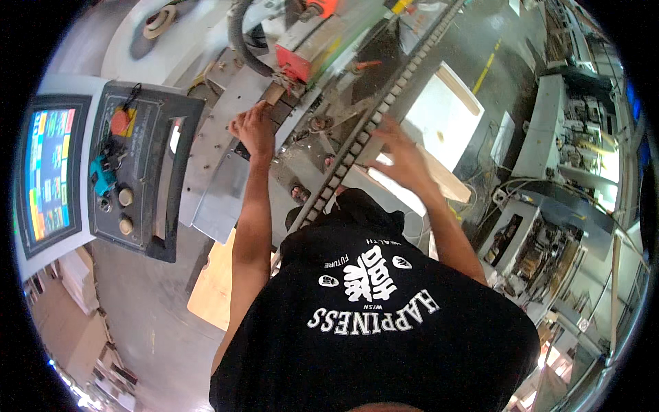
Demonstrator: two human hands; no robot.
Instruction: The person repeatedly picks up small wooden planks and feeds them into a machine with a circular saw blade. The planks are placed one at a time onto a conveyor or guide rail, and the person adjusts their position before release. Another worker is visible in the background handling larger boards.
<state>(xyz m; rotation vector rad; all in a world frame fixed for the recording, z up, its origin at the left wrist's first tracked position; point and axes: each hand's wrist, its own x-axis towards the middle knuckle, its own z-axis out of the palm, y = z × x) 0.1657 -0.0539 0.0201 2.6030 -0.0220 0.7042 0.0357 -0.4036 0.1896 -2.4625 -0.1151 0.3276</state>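
Note:
My left hand (254, 132) is over the metal machine bed (223, 117), its fingers bent and a little apart. One fingertip is against a small brown block (274, 93), wooden by its look, beside the red machine housing (295, 62); I cannot see a grip around it. Past the segmented chain rail (357, 144), my right hand (406, 161) hangs with thumb and fingers spread and nothing visible in them; it is slightly blurred. A white panel (443, 123) and a light wooden strip (445, 177) lie near it.
On the left stands a control panel (147, 172) with a lit screen (51, 172), a red button (121, 122) and a teal tool (103, 177) on it. A grey hose (240, 41) bends above the bed. A wooden board (213, 281) is low left. Machinery (528, 254) lines the right.

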